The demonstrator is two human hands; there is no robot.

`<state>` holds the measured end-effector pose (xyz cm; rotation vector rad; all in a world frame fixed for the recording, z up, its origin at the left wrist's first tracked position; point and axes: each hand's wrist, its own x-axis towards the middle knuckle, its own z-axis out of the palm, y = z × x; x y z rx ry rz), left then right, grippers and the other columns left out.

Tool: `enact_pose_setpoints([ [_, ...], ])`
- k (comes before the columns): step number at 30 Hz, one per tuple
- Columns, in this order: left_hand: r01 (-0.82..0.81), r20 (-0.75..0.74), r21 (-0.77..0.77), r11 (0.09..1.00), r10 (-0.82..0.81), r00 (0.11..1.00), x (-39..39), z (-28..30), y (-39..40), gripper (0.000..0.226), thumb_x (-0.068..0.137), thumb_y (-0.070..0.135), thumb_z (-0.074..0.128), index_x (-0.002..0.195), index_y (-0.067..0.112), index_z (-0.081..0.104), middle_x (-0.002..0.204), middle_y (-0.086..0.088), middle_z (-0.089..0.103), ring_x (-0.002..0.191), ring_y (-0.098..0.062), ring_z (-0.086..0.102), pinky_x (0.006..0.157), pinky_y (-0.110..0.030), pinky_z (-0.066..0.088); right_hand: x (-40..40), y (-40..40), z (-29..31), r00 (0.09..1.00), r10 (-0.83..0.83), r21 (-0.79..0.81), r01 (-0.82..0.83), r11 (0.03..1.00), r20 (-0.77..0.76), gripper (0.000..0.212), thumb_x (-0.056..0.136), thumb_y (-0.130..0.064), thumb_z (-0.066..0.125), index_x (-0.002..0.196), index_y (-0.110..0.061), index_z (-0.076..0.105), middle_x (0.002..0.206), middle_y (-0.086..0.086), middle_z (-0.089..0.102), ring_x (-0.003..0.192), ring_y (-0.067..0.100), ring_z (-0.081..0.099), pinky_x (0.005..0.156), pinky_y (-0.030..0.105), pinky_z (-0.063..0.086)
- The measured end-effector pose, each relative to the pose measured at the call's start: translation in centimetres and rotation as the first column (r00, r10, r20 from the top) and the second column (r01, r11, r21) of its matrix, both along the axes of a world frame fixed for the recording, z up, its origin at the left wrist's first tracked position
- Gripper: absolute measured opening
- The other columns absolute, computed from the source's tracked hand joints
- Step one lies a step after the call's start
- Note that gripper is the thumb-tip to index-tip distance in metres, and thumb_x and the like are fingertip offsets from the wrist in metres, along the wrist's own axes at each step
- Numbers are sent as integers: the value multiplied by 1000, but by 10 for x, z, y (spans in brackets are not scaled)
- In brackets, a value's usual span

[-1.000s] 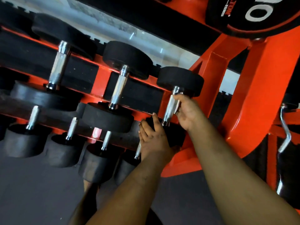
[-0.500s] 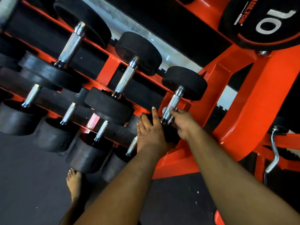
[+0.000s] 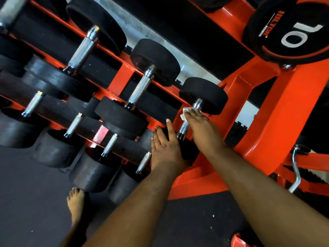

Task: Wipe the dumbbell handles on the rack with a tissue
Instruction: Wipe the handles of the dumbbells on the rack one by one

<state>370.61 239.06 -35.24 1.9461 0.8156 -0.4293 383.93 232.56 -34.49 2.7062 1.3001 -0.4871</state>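
Observation:
An orange rack (image 3: 277, 111) holds rows of black dumbbells with chrome handles. My right hand (image 3: 199, 123) grips a white tissue (image 3: 185, 113) round the upper part of the rightmost upper dumbbell's handle (image 3: 184, 128), just below its far black head (image 3: 204, 95). My left hand (image 3: 165, 145) lies flat with straight fingers on that dumbbell's near black head (image 3: 188, 150), which it mostly hides. The neighbouring handles (image 3: 139, 90) on the left are bare.
A lower row of smaller dumbbells (image 3: 110, 145) juts out toward me at the left. A black 10 weight plate (image 3: 292, 32) hangs at the top right. A chrome curl bar (image 3: 295, 170) leans at the right. A person's bare foot (image 3: 76, 204) stands on the dark floor.
My right hand has slid with the tissue from the bottom of the handle up to its top near the far head. My left hand stays on the near head.

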Motion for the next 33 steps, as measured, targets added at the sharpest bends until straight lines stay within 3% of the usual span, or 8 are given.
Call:
enact_pose_setpoints([
  [7,-15,26,4,1000,15,1000,-1,-2,1,152,69,58,86,153,17,-34,166,-23,-13,156,-35,-9,127,-46,-2,12,14,22,847,490,-425,-528,735,-203,58,102,-6,21,159,-15,21,168,7,14,155,20,6,122,29,-2],
  [11,-22,16,2,1000,22,1000,-1,-2,0,153,70,58,86,151,15,-37,166,-21,-16,156,-33,-10,128,-45,-1,32,25,32,880,472,-528,-380,760,46,69,92,-4,12,161,-11,7,169,11,2,155,26,-4,124,36,-3],
  [15,-25,19,6,1000,25,999,-2,-2,1,152,69,57,86,153,15,-34,166,-21,-13,156,-34,-8,127,-45,-1,22,16,13,801,554,-394,-596,699,-228,51,101,-18,37,152,-19,40,157,2,40,151,18,23,124,34,6],
  [20,-17,20,9,1000,17,1000,-2,-2,1,148,72,60,83,154,15,-32,166,-21,-14,156,-34,-9,127,-45,-1,38,37,9,827,557,-524,-510,682,-81,44,101,-28,43,144,-19,48,146,4,50,143,21,36,124,40,7],
  [23,-22,18,4,1000,22,1000,0,-4,1,149,70,60,84,155,17,-31,166,-20,-13,156,-34,-8,127,-45,0,21,31,2,787,586,-458,-600,656,-191,40,97,-20,44,136,-19,56,140,2,57,137,19,45,124,40,15],
  [26,-18,17,4,1000,18,1000,0,-5,1,149,69,57,86,155,18,-30,166,-20,-14,156,-34,-10,127,-46,-1,24,16,9,725,630,-367,-686,628,-277,49,96,-18,44,145,-19,50,153,-1,47,147,19,35,124,40,17],
  [30,-16,23,13,1000,16,1000,0,-5,0,149,70,58,85,155,17,-30,166,-20,-14,156,-34,-10,128,-46,0,38,18,26,828,559,-542,-482,689,-26,65,98,-10,24,161,-15,11,169,6,7,156,21,2,126,40,-1],
  [33,-24,35,23,999,23,999,0,-6,0,150,68,59,85,156,18,-29,166,-20,-12,156,-34,-8,128,-45,0,24,17,17,876,482,-456,-434,777,-13,59,98,-8,32,157,-11,25,166,12,20,155,26,11,126,40,7],
])
